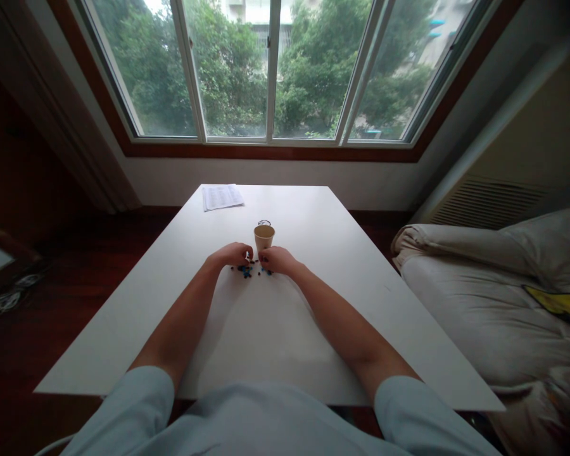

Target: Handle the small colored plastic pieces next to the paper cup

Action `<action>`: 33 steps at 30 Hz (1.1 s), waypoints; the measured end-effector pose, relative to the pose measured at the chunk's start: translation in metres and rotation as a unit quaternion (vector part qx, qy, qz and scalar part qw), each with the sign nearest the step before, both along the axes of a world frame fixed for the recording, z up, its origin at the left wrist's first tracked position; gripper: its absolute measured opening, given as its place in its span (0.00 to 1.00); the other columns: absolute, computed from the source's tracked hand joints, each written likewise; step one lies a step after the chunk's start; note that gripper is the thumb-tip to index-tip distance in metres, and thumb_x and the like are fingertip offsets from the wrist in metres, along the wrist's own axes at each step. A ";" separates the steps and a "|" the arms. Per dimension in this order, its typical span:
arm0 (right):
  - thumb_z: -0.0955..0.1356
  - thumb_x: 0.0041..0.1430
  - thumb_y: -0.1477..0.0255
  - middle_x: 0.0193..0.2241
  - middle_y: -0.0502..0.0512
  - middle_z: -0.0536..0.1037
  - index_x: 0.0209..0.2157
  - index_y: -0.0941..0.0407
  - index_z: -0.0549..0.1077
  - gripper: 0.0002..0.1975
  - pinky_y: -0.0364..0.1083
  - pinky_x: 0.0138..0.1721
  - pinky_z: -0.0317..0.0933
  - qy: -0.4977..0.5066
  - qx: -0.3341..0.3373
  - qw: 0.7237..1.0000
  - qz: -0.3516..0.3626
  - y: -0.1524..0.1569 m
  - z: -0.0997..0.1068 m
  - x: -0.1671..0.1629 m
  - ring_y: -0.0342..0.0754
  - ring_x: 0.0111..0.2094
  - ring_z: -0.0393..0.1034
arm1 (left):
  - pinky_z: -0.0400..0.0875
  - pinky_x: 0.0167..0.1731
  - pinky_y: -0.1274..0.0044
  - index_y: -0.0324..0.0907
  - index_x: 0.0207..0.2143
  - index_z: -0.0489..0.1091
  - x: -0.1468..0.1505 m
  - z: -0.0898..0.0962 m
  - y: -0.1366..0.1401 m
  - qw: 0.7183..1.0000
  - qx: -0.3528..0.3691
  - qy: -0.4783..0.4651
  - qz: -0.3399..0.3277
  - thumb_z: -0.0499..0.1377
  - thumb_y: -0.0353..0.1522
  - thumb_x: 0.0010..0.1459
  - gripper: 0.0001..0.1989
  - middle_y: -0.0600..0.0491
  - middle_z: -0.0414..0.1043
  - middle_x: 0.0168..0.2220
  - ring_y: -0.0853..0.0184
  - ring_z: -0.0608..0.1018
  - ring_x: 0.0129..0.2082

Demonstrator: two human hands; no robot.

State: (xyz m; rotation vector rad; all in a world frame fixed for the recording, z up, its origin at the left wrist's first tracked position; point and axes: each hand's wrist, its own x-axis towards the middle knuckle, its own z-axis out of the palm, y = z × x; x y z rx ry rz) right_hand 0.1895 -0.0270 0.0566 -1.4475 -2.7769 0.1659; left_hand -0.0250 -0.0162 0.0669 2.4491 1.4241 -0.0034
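Small pieces (245, 272), dark and blue, lie loose on the desk (247, 342): main scatter just on the near side of the left hand (234, 254), a smaller group by the right hand (280, 260), a few strays between and to the left. Material not readable at this size.

Fingers: both sets curled, tips turned down near the pieces. Cannot tell whether either set grips a piece; the tips are too small and partly hidden.

Cup (265, 235): upright, open mouth up, just beyond the hands. The right hand overlaps its lower side in view; contact cannot be confirmed. Contents not visible.

Handling estimate: pieces probably very light and stiff, likely to skid or roll on the smooth desk if pushed off-centre. Breakage seems a minor risk. Best hold — one piece at a time, pinched across opposite sides between thumb and index tips, little force.

Cup looks like thin paper: light, easily tipped, soft in the wall. Take it near the rim or base — a mid-wall squeeze would probably dent it.
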 end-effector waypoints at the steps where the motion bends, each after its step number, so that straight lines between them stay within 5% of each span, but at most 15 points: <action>1: 0.66 0.61 0.65 0.43 0.53 0.79 0.44 0.49 0.77 0.12 0.41 0.37 0.56 0.002 0.000 1.000 0.000 0.000 -0.001 0.000 0.48 0.42 0.72 | 0.65 0.30 0.81 0.47 0.42 0.77 0.000 0.000 0.000 1.000 0.005 0.001 0.001 0.61 0.35 0.50 0.15 0.55 0.77 0.36 0.68 0.76 0.33; 16: 0.67 0.59 0.67 0.39 0.53 0.79 0.41 0.51 0.78 0.10 0.41 0.34 0.53 0.044 0.021 0.998 0.030 0.005 -0.013 0.000 0.47 0.38 0.70 | 0.66 0.32 0.81 0.46 0.40 0.77 -0.003 -0.007 0.002 0.999 0.030 -0.035 -0.011 0.59 0.33 0.51 0.13 0.54 0.79 0.37 0.68 0.77 0.33; 22: 0.68 0.56 0.69 0.32 0.51 0.78 0.36 0.54 0.78 0.08 0.41 0.31 0.49 0.134 0.009 0.990 0.047 0.008 -0.006 0.002 0.42 0.31 0.65 | 0.65 0.31 0.80 0.46 0.38 0.78 -0.004 -0.015 0.006 0.997 0.047 -0.053 -0.016 0.58 0.33 0.52 0.12 0.55 0.78 0.35 0.68 0.76 0.33; 29: 0.67 0.56 0.64 0.22 0.45 0.67 0.34 0.57 0.75 0.11 0.39 0.27 0.49 0.362 -0.101 0.922 0.090 0.012 0.013 0.008 0.38 0.24 0.56 | 0.65 0.32 0.78 0.45 0.35 0.77 -0.006 -0.022 0.011 0.993 0.103 -0.053 -0.023 0.58 0.31 0.51 0.10 0.54 0.78 0.34 0.67 0.76 0.32; 33: 0.68 0.55 0.59 0.22 0.46 0.65 0.33 0.58 0.74 0.15 0.40 0.28 0.51 0.477 -0.067 0.876 0.035 0.015 0.021 0.008 0.39 0.25 0.55 | 0.66 0.33 0.78 0.45 0.34 0.77 -0.004 -0.022 0.011 0.992 0.114 -0.059 -0.019 0.58 0.30 0.50 0.10 0.54 0.78 0.34 0.68 0.75 0.31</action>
